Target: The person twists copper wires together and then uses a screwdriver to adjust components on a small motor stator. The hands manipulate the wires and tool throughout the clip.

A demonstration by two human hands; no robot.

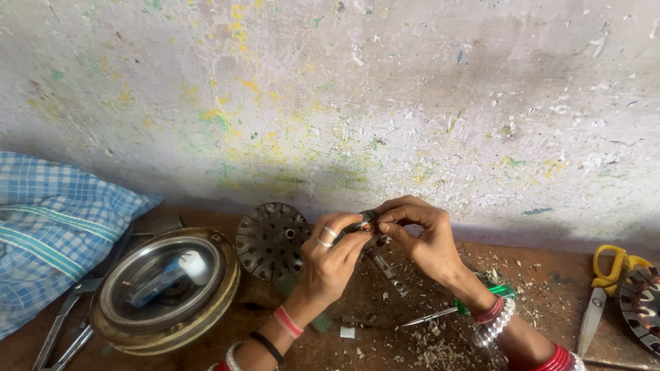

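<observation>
My left hand [331, 257] and my right hand [421, 237] meet in the middle of the view, both pinching a small dark metal part with copper-coloured winding [368, 221]. A grey metal shaft [385, 269] hangs down from it between the hands. My left hand wears rings and wrist bands; my right wrist carries bangles. A round dark slotted metal disc [270, 239] leans against the wall just left of my left hand.
A round metal housing with a shiny bowl [165, 288] lies at left, pliers [65, 323] beside it, a blue checked cloth [55, 227] behind. A green-handled screwdriver [454, 310] lies under my right wrist. Yellow-handled scissors [605, 288] and a wound stator [643, 306] sit at right. Debris litters the floor.
</observation>
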